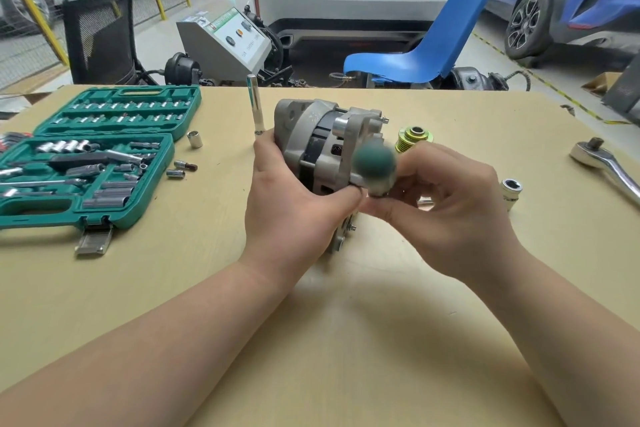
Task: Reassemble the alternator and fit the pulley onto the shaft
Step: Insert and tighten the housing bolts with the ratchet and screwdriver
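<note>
A grey alternator (322, 139) lies on its side in the middle of the wooden table (311, 340). My left hand (294, 204) grips its near left side, thumb up by a standing chrome extension bar (255, 104). My right hand (446, 204) holds a small driver with a round green handle (374, 163), blurred, its tip at the alternator's near right edge. The yellow-green pulley (414, 138) lies on the table just behind my right hand, off the shaft.
An open green socket set case (93, 156) sits at the left, loose sockets (194, 139) beside it. A ratchet wrench (606, 166) and a white socket (510, 191) lie at the right. A blue chair (426, 45), a machine and cars stand beyond the table.
</note>
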Action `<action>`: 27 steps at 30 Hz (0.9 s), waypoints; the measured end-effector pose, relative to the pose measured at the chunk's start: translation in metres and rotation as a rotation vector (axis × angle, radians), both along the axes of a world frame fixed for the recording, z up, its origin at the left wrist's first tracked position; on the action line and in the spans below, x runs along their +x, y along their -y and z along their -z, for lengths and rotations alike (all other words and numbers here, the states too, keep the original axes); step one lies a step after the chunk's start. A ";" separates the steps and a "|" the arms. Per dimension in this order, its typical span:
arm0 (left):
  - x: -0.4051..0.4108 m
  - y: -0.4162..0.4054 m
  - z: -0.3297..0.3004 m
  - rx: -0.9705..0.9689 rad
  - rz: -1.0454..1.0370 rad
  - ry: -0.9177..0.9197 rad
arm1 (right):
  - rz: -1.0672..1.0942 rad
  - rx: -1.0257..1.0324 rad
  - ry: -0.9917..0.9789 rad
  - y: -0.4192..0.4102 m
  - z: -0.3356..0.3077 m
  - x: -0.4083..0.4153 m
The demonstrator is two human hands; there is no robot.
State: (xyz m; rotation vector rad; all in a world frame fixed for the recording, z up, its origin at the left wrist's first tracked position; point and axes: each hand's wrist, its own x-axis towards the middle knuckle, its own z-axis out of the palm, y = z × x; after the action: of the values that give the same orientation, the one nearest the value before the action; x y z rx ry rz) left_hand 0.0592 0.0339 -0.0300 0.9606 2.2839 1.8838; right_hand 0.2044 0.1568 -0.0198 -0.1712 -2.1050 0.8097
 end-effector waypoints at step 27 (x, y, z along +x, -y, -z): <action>-0.014 0.010 0.004 0.108 0.080 -1.038 | -0.078 -0.621 0.017 0.006 0.003 -0.001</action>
State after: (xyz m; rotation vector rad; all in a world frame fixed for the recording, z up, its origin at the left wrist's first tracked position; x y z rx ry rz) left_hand 0.0455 0.0240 -0.0341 2.4404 2.4546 1.6721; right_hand 0.2033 0.1508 -0.0232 -0.4256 -1.8223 1.4951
